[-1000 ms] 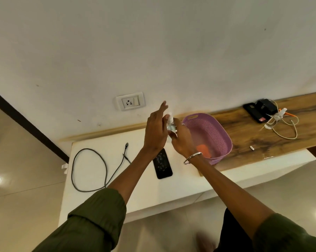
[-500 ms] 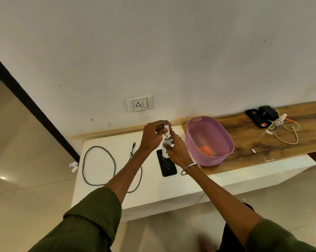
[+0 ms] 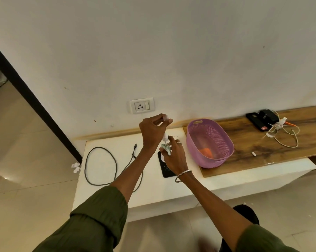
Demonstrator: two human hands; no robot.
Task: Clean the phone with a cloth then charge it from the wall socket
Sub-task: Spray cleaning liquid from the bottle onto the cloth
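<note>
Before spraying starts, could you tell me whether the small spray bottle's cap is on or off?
Off. The left hand pinches the small white cap above the spray bottle, which the right hand holds with its nozzle bare.

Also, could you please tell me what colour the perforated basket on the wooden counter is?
The basket is lilac purple, seen clearly in the head view.

white ledge [image 3: 106,195] | cable [image 3: 100,164], phone [image 3: 164,170] | wooden top [image 3: 251,148] | basket [image 3: 210,142]
</note>
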